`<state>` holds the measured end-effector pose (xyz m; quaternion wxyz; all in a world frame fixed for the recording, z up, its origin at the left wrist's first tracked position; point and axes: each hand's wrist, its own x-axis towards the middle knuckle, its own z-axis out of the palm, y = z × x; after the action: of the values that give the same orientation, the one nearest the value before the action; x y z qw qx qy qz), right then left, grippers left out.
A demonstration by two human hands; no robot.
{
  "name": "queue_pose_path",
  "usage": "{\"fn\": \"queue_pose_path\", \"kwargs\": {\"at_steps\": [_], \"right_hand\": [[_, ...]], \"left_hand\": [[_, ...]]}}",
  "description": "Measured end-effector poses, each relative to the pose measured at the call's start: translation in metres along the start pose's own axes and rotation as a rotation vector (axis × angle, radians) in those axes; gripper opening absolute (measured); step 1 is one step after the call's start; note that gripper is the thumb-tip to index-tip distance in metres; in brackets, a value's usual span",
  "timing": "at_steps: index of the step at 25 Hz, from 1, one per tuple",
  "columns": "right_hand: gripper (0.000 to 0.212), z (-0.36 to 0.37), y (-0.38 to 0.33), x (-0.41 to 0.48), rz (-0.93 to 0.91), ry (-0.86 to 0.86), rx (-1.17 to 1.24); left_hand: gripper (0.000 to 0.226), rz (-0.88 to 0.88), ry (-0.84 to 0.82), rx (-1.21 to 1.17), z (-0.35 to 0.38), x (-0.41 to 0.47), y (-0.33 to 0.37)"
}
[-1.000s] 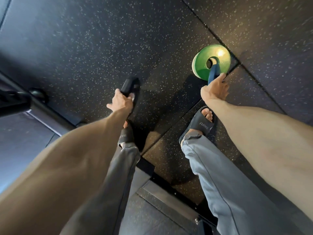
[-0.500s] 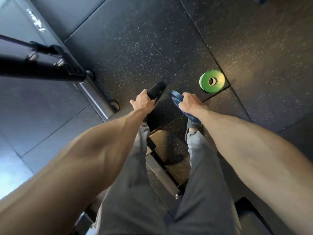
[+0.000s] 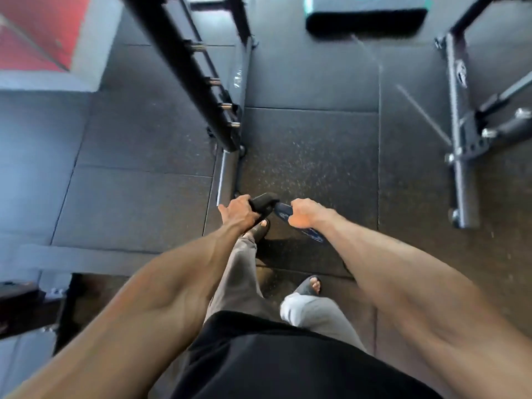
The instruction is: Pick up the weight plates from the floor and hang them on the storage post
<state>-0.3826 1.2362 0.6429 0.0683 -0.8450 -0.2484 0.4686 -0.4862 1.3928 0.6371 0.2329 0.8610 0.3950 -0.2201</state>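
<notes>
My left hand (image 3: 237,213) grips a black weight plate (image 3: 263,202), held edge-on above my left foot. My right hand (image 3: 305,213) grips a thin blue weight plate (image 3: 280,211), whose lower edge shows again below my wrist. Both plates hang close together at mid-frame, off the floor. Ahead on the left rises a slanted black rack upright (image 3: 184,67) with several short metal pegs (image 3: 227,106) along its side. The green plate is out of view.
Dark rubber floor tiles (image 3: 311,156) stretch ahead. A second black steel frame (image 3: 460,156) stands on the right. A black padded block with a teal edge (image 3: 365,15) lies at the top. A red wall panel (image 3: 37,33) is at the far left. My sandalled feet are below.
My view has lifted from the floor to the racks as I stand up and step forward. Both hands have carried their plates up; the green plate has dropped out of sight.
</notes>
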Motion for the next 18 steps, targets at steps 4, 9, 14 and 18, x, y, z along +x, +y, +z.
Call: {"fn": "queue_pose_path", "kwargs": {"at_steps": [4, 9, 14, 18], "right_hand": [[0.039, -0.048, -0.082, 0.003, -0.127, -0.042, -0.297], [0.042, -0.061, -0.190, 0.040, -0.228, -0.055, -0.517], [0.040, -0.046, -0.315, 0.092, -0.352, -0.149, -0.698], [0.052, -0.034, -0.415, 0.141, -0.417, -0.215, -0.825]], "left_hand": [[0.032, -0.185, 0.091, -0.261, -0.037, -0.017, -0.044], [0.027, -0.367, 0.167, -0.456, -0.071, 0.000, -0.112], [0.021, -0.521, 0.214, -0.634, -0.115, 0.034, -0.198], [0.025, -0.669, 0.251, -0.756, -0.154, 0.063, -0.268]]}}
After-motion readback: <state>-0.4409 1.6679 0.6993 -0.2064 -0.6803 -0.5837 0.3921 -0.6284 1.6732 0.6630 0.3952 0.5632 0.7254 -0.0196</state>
